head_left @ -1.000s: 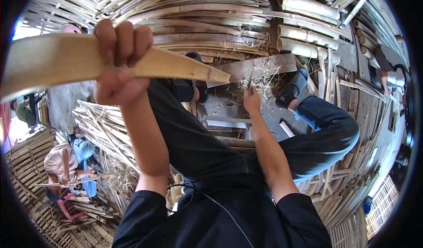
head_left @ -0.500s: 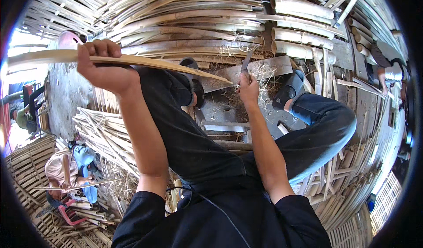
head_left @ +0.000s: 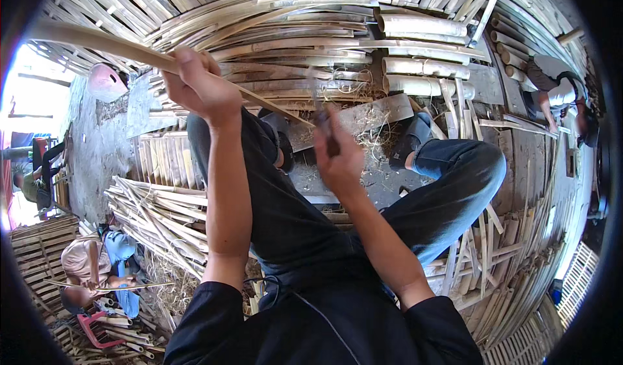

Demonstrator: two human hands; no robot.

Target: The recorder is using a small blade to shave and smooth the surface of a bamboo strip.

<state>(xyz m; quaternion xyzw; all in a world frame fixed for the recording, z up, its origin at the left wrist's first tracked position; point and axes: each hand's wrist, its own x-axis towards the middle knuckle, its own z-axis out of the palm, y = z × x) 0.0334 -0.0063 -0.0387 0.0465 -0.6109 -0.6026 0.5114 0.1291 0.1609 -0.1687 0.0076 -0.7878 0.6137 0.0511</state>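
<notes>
A long split bamboo strip (head_left: 110, 46) slants from the upper left down to a narrow end between my feet. My left hand (head_left: 202, 91) is closed around it, fingers wrapped over the strip. In my right hand (head_left: 340, 156) is a knife (head_left: 322, 120), gripped by its dark handle. Its blade points away from me and is smeared by motion. The knife is close to the narrow end of the strip; whether they touch I cannot tell. Beyond my right hand a wooden board (head_left: 386, 110) lies on the floor, strewn with curly shavings.
Long bamboo lengths (head_left: 292, 44) and thick split poles (head_left: 425, 66) lie beyond my feet. A bundle of thin strips (head_left: 159, 212) sits by my left leg. A co-worker (head_left: 84, 261) handles a strip at lower left; another person (head_left: 558, 96) bends at far right.
My left hand has moved right and turned over, with the strip still held and tilted more steeply. My right hand with the knife has come left and nearer to me.
</notes>
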